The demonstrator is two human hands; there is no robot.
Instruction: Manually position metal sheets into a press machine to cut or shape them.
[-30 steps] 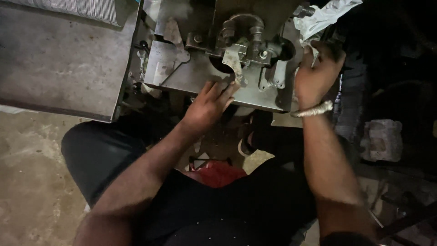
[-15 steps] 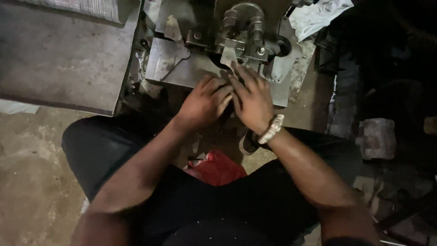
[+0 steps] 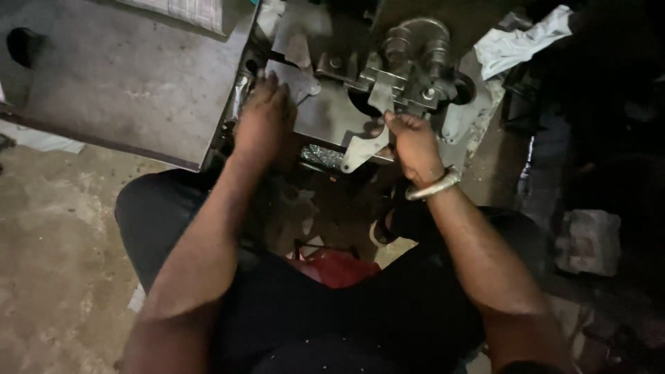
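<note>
I am seated at a small metal press machine (image 3: pixel 415 62) with rollers on a steel base plate (image 3: pixel 325 114). My left hand (image 3: pixel 264 114) rests palm down on the left edge of the plate, next to a flat cut metal piece (image 3: pixel 294 73). My right hand (image 3: pixel 414 142), with a silver bangle on the wrist, pinches a pale flat metal piece (image 3: pixel 361 149) just below the machine's jaw. Whether the left fingers grip anything is hidden.
A large grey metal table top (image 3: pixel 118 76) lies to the left with paper (image 3: pixel 187 10) at its far edge. A white rag (image 3: pixel 519 41) sits right of the machine. A red object (image 3: pixel 339 266) lies between my legs, a concrete block (image 3: pixel 589 242) on the right.
My left hand has slid left from the middle of the plate to its left edge. My right hand has come down from the machine's right side and now grips a flat piece at the jaw.
</note>
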